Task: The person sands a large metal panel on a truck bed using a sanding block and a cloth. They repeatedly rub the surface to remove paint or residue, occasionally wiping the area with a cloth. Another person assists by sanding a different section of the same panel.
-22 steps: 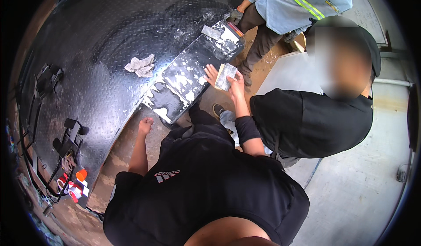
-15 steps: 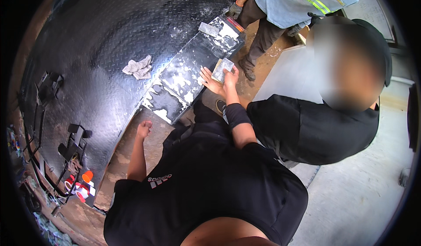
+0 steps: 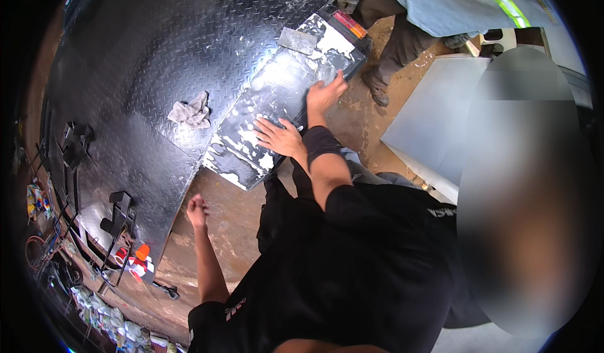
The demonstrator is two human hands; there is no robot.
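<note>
A long black metal panel (image 3: 277, 101) with patches of white filler lies at an angle in front of me. My right hand (image 3: 324, 95) is over its right part, fingers bent on a grey sanding block (image 3: 326, 74) that is blurred and mostly covered. Another person's hand (image 3: 280, 138) rests flat on the nearer part of the panel, its forearm passing beneath my right arm. My left hand (image 3: 197, 212) hangs off to the left above the floor, its fingers loosely curled in and nothing visible in them.
A second grey block (image 3: 297, 40) lies on the panel's far end, near a red-orange lamp (image 3: 350, 24). A crumpled rag (image 3: 190, 111) sits on the black tread plate (image 3: 145, 51). A gloved co-worker (image 3: 434, 0) stands at the far right. Black brackets (image 3: 119, 211) are at left.
My view has shifted. My right hand has brought the block from the panel's near edge onto its surface. The other person's hand now lies flat further along the panel's near part.
</note>
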